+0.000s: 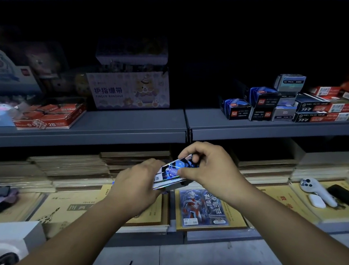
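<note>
A stack of cards (168, 175) is held in the air above the front part of the lower shelf (213, 238). It sits just under the front edge of the middle shelf (127, 131), near the seam where two shelf sections meet. The stack's long axis runs from lower left to upper right, with the right end raised and farther from the camera. The glossy blue printed face is turned up.

The left hand (137, 185) grips the lower left end of the stack. Its back faces the camera and its fingers are curled underneath, out of sight. The right hand (210, 167) pinches the top card (177, 167) at the upper right end. The thumb lies along the near long edge, the index finger is bent over the far corner, and the remaining fingers are curled in above it. The hands are close together, nearly touching across the stack.

Both forearms are bare. They rise from the bottom corners of the view and converge at the cards, with the wrists roughly level.

Directly below the hands a flat pack with a red and silver figure (203, 209) lies on yellow notebooks (82, 208) on the lower shelf. Toward that shelf's right end lies a white handheld device (316, 190). On the middle shelf a finger bandage box (128, 90) stands left of the seam.
</note>
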{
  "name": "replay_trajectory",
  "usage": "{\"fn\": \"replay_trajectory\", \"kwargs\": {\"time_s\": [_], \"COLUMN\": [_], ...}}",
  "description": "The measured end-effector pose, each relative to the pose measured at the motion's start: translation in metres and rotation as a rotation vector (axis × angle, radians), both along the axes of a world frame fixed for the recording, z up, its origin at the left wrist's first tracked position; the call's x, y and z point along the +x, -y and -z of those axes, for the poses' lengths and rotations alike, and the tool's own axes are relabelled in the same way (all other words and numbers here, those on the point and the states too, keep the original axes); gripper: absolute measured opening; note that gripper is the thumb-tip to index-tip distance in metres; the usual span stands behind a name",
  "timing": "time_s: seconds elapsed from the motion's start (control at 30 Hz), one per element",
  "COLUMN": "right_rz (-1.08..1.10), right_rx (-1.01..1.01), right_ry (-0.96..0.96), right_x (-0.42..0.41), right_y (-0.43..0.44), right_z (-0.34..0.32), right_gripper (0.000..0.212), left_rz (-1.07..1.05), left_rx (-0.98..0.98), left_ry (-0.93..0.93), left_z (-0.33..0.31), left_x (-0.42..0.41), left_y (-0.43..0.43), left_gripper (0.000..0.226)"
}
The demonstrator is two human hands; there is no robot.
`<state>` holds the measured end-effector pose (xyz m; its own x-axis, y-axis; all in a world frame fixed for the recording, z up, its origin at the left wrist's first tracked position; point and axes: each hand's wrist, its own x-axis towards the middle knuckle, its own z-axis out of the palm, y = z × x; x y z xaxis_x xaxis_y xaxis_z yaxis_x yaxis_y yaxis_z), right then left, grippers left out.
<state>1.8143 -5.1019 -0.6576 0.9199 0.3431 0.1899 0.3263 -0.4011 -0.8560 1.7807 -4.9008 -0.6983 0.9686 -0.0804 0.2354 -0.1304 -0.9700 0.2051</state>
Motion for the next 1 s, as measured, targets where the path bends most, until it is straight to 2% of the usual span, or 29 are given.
{"fn": "replay_trajectory", "kwargs": {"time_s": [0.17, 0.33, 0.43, 0.5, 0.63, 0.7, 0.83, 0.9, 1.0], "right_rz": [0.035, -0.001, 0.058, 0.119, 0.252, 0.303, 0.203, 0.117, 0.155], "right_rx": [0.123, 0.125, 0.264, 0.370, 0.438, 0.495, 0.632, 0.610, 0.578], "right_ry": [-0.105, -0.207, -0.177, -0.132, 0.002, 0.012, -0.147, -0.241, -0.254], "right_x": [-0.004, -0.011, -0.011, -0.008, 0.000, 0.003, -0.002, -0.005, -0.006], "right_y": [-0.003, -0.003, -0.004, -0.001, 0.008, 0.012, 0.009, 0.004, 0.000], "right_z": [-0.003, -0.007, -0.011, -0.015, -0.017, -0.016, -0.017, -0.015, -0.015], "right_gripper": [0.018, 0.013, 0.006, 0.008, 0.015, 0.014, 0.007, 0.010, 0.009], "left_rz": [-0.005, -0.007, -0.019, -0.037, -0.060, -0.068, -0.073, -0.062, -0.051], "left_rx": [0.005, -0.007, -0.045, -0.083, -0.149, -0.177, -0.201, -0.217, -0.236], "left_ry": [0.008, 0.027, 0.050, 0.054, 0.035, 0.008, -0.004, 0.002, 0.004], "left_z": [0.000, 0.001, 0.000, -0.001, 0.000, 0.001, 0.003, 0.003, 0.005], "left_x": [0.000, 0.000, 0.003, 0.004, 0.003, 0.003, 0.004, 0.004, 0.006], "left_y": [0.001, -0.001, -0.002, -0.003, -0.008, -0.011, -0.013, -0.013, -0.014], "left_gripper": [0.039, 0.033, 0.030, 0.031, 0.037, 0.040, 0.043, 0.043, 0.043]}}
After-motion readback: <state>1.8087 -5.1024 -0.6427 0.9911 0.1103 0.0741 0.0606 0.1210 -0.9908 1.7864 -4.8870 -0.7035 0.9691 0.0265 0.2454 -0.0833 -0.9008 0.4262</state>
